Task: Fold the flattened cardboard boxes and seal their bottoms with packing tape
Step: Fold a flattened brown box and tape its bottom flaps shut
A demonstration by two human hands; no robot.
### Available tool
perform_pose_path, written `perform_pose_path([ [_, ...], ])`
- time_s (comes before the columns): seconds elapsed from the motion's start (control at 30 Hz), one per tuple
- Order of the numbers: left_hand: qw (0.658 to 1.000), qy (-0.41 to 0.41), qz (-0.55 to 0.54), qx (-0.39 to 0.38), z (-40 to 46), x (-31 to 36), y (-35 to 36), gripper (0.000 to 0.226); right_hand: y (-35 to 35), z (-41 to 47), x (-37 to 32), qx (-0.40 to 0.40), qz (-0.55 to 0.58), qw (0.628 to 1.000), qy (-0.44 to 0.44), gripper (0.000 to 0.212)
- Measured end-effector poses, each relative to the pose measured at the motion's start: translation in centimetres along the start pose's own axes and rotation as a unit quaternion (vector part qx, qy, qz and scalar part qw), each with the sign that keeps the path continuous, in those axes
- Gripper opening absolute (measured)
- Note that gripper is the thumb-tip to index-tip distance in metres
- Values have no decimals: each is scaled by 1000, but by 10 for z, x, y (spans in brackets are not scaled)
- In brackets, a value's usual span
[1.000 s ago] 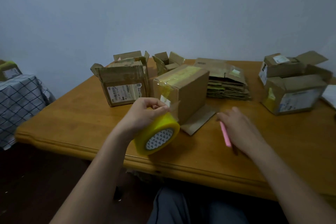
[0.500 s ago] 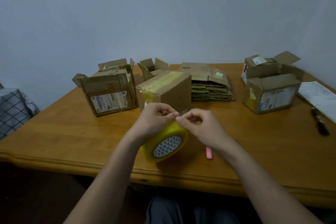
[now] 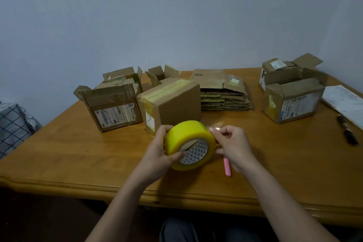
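Left hand (image 3: 159, 153) gripping fat yellow packing-tape roll (image 3: 189, 144), steadying it | right hand (image 3: 231, 146) at 3 o'clock pinching the clear loose tape end (image 3: 215, 126) (apparently freeing it) | taped brown cardboard box (image 3: 170, 104) waiting at 12 o'clock.

Dim, soft light is seen; the surface (image 3: 78, 143) is bent at the wide-angle edges; shadows are faint.

Glossy plastic tape roll (image 3: 189, 144) (yellow), varnished wooden table (image 3: 78, 155)
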State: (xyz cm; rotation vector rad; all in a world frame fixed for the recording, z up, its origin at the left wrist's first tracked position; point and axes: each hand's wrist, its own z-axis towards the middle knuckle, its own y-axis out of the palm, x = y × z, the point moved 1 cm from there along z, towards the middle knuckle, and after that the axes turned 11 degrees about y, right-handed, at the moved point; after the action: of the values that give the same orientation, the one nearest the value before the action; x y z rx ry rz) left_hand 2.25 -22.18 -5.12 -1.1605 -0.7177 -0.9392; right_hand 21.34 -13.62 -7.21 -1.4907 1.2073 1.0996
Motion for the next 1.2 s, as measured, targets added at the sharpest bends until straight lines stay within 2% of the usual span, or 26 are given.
perform_pose_path([
  [0.1,991,92,89,25,12,14,8,54,-21,5,-9,40,44,998,10,14],
  [0.23,972,154,174,39,50,45,24,62,-61,16,-15,141,-54,988,-31,21],
  [0.4,938,206,278,-37,100,67,69,46,-102,26,-6,207,-106,973,-4,29],
  [0.53,897,250,345,-113,130,72,111,48,-132,33,9,250,-154,955,29,36],
  [0.63,895,249,337,-156,144,68,136,50,-146,40,25,264,-215,939,50,42],
  [0.7,899,250,315,-176,153,70,147,47,-146,42,32,280,-295,913,33,47],
  [0.77,901,247,299,-194,160,73,153,45,-145,42,31,296,-323,898,33,37],
  [0.8,903,242,295,-198,163,74,155,45,-146,41,29,305,-314,898,46,27],
  [0.83,905,237,292,-200,164,73,155,45,-148,41,28,312,-295,900,71,31],
  [0.9,906,233,285,-207,165,71,154,48,-153,44,31,312,-267,907,99,57],
  [0.97,905,231,288,-213,164,68,152,56,-154,43,31,307,-243,915,94,63],
  [1.1,898,225,307,-222,155,66,142,79,-152,38,24,292,-188,932,104,48],
  [1.2,924,241,248,-161,140,68,120,74,-146,29,16,326,-160,931,43,31],
])
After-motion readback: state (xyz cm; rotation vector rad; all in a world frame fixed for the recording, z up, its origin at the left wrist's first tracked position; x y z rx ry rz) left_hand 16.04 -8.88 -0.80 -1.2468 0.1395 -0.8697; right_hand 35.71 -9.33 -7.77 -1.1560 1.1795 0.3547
